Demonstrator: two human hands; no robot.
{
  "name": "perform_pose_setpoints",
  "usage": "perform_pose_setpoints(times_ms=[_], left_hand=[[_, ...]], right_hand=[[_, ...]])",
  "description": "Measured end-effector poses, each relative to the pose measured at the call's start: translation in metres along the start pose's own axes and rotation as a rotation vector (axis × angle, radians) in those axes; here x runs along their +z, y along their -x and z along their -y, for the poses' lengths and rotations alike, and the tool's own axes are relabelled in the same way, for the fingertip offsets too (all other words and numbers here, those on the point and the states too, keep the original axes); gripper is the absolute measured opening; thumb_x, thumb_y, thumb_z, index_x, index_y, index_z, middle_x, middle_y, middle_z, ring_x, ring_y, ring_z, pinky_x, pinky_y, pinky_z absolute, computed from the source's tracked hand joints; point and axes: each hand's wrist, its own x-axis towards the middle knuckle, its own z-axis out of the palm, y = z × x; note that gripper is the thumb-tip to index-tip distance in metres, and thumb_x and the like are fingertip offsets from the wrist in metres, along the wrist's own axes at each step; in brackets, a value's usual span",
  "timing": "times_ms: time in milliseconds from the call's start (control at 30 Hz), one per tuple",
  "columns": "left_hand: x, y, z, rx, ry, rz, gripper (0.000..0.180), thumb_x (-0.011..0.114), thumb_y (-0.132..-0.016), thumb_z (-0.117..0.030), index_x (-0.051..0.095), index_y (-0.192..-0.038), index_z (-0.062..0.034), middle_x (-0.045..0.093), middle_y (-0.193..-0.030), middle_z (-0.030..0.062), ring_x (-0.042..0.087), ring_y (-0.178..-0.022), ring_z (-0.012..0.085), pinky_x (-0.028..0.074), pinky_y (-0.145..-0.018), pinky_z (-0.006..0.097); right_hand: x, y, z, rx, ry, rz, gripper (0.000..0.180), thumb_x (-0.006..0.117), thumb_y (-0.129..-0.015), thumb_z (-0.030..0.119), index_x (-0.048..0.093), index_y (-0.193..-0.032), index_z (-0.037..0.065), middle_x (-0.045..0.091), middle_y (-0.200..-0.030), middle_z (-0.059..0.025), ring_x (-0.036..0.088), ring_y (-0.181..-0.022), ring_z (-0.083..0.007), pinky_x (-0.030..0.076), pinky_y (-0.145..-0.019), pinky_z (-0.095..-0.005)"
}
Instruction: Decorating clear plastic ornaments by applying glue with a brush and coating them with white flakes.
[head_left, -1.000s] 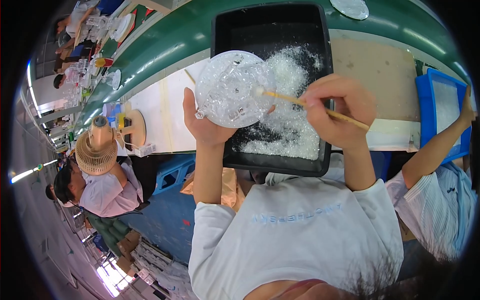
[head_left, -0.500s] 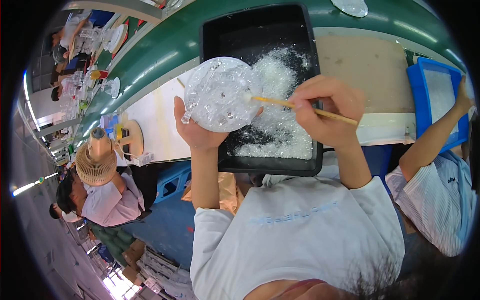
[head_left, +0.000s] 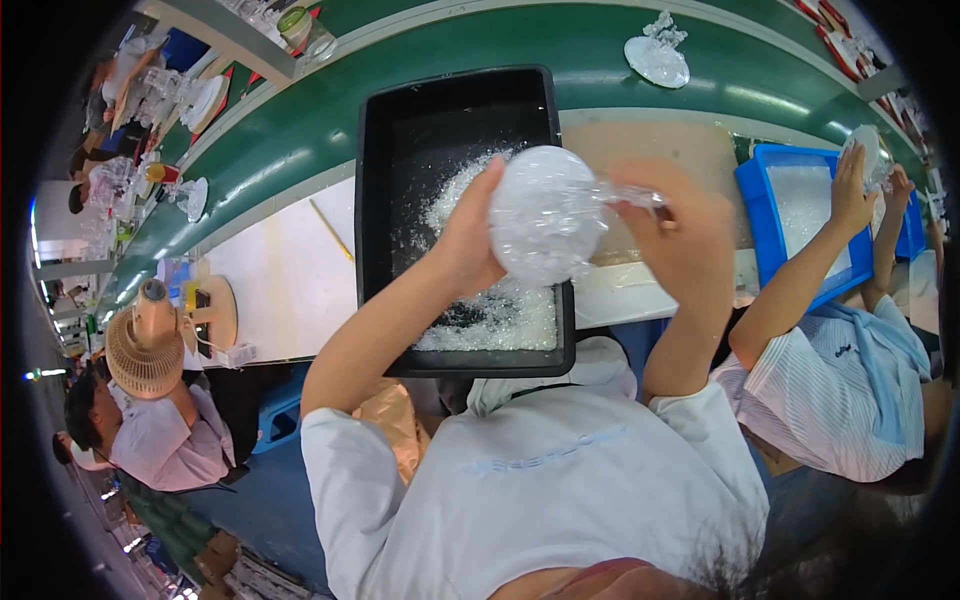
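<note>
My left hand (head_left: 472, 228) grips the left edge of a round white disc (head_left: 545, 225) bearing clear, glassy-looking pieces, held above the black tray. The disc is tilted and smeared by motion. On its right side, my closed right hand (head_left: 685, 225) pinches a clear glassy piece (head_left: 635, 196) that sticks out from the disc; the fingers are blurred. No brush shows in that hand. The black tray (head_left: 370, 200) beneath holds white glittery granules (head_left: 490, 335), heaped mostly toward its near and right side. A thin yellow stick (head_left: 333, 230) lies on the white tabletop left of the tray.
A brown board (head_left: 660, 150) lies right of the tray. Across the green surface (head_left: 560, 50) stands a clear ornament on a white disc (head_left: 657, 62). A co-worker's hands (head_left: 853, 195) hold a disc over a blue tray (head_left: 760, 210). A fan (head_left: 148, 345) stands at left.
The brush has left my right hand's grip, and that hand now pinches a clear piece. The disc has turned and shifted right. The co-worker has raised a disc. The whole view has shifted.
</note>
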Motion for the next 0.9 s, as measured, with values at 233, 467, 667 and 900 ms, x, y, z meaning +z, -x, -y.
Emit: perform_pose_setpoints(times_ms=[233, 467, 667, 900], left_hand=[[-0.059, -0.091, -0.045, 0.414, -1.292, -0.148, 0.049, 0.048, -0.101, -0.039, 0.061, -0.125, 0.0017, 0.067, -0.117, 0.0224, 0.066, -0.105, 0.0335, 0.054, -0.09, 0.046], [-0.119, -0.096, 0.016, 0.807, -1.991, 0.43, 0.07, 0.053, -0.095, -0.043, 0.042, -0.144, 0.0045, 0.032, -0.154, 0.0297, 0.028, -0.146, 0.0445, 0.021, -0.121, 0.051], [-0.11, -0.028, -0.009, 0.503, -1.8, 0.99, 0.056, 0.049, -0.096, -0.035, 0.048, -0.141, -0.0011, 0.031, -0.155, 0.0289, 0.025, -0.148, 0.0414, 0.02, -0.122, 0.049], [-0.149, -0.08, -0.019, 0.75, -2.153, 0.159, 0.069, 0.055, -0.094, -0.043, 0.042, -0.145, 0.0024, 0.031, -0.155, 0.0289, 0.027, -0.145, 0.0461, 0.022, -0.12, 0.052]], right_hand=[[-0.062, 0.015, -0.044, 0.289, 0.288, 0.144, 0.021, 0.076, -0.078, 0.0, 0.071, -0.098, 0.003, 0.069, -0.082, -0.0069, 0.048, -0.054, -0.012, 0.04, -0.053, -0.0247], [-0.064, -0.008, -0.085, 0.435, 0.279, 0.426, 0.031, 0.077, -0.077, 0.009, 0.072, -0.107, 0.005, 0.072, -0.091, -0.0116, 0.054, -0.059, -0.0199, 0.047, -0.059, -0.031], [-0.108, -0.153, -0.131, 0.294, 0.486, 0.256, 0.042, 0.07, -0.088, 0.027, 0.066, -0.123, 0.005, 0.072, -0.114, -0.0143, 0.067, -0.092, -0.0213, 0.053, -0.078, -0.0336], [-0.14, -0.257, -0.396, 0.577, 0.655, -0.096, 0.077, 0.07, -0.085, 0.044, 0.047, -0.146, 0.003, 0.069, -0.118, -0.0203, 0.067, -0.106, -0.0348, 0.051, -0.093, -0.0506]])
